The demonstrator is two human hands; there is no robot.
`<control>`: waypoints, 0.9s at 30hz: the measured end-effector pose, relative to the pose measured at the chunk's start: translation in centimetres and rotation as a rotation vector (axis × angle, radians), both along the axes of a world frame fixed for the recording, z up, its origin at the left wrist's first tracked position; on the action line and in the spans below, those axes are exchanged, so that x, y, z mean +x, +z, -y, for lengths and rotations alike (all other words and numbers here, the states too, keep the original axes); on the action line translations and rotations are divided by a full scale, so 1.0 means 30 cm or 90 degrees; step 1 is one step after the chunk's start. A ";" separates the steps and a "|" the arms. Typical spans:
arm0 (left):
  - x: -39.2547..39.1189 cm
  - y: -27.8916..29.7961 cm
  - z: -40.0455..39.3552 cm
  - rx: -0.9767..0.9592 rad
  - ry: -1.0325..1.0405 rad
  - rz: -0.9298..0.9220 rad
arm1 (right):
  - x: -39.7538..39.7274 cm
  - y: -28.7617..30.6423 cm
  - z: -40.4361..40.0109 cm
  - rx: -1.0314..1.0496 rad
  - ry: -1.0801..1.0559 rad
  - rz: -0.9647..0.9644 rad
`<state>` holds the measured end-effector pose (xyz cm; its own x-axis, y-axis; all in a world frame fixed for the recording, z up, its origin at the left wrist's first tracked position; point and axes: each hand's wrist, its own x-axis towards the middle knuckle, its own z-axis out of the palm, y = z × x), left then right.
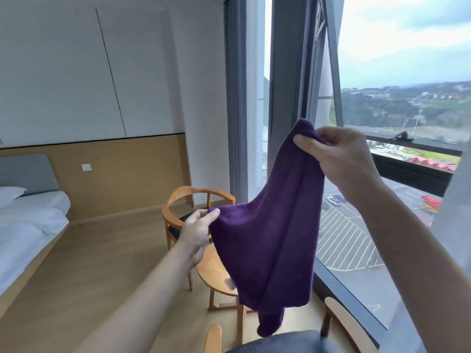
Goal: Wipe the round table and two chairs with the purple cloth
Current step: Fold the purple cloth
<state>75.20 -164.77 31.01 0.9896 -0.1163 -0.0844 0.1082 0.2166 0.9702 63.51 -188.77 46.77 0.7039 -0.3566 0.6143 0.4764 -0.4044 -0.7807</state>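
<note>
A soft purple cloth point(267, 230) is held up in the air between both hands, hanging in loose folds in front of the window. Its upper corner, at about one o'clock from the frame's centre, is pinched by the right hand point(341, 159), whose thumb and curled fingers are closed on the fabric. Its left edge, at about nine o'clock of the cloth, is pinched between the thumb and fingertips of the left hand point(197, 229).

Behind and below the cloth, at six o'clock, a small round table of light wood point(211, 268) is partly hidden by the hanging fabric. Beyond it, at about eleven o'clock from the table, a wooden chair with a curved backrest and dark seat point(178, 207) is seen. A second chair with a dark cushioned seat point(280, 342) is seen at the bottom edge, nearest the camera.

A bed with white linen point(28, 220) is placed at nine o'clock, and a tall dark-framed window point(285, 98) at three o'clock.
</note>
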 end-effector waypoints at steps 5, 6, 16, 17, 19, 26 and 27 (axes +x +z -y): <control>0.060 0.137 -0.090 0.102 0.084 0.184 | 0.025 -0.087 0.079 0.040 -0.040 -0.060; 0.066 0.166 -0.110 0.119 0.103 0.215 | 0.031 -0.102 0.095 0.064 -0.047 -0.066; 0.031 0.362 -0.224 0.322 0.148 0.358 | 0.101 -0.208 0.152 0.178 -0.039 -0.163; 0.029 0.368 -0.228 0.328 0.144 0.347 | 0.107 -0.214 0.151 0.177 -0.035 -0.158; 0.026 0.369 -0.235 0.311 0.122 0.297 | 0.117 -0.226 0.150 0.171 -0.014 -0.150; 0.014 0.302 -0.259 0.136 0.046 0.190 | 0.131 -0.231 0.140 0.230 0.114 -0.174; 0.010 0.292 -0.261 0.113 0.036 0.184 | 0.133 -0.232 0.142 0.239 0.137 -0.178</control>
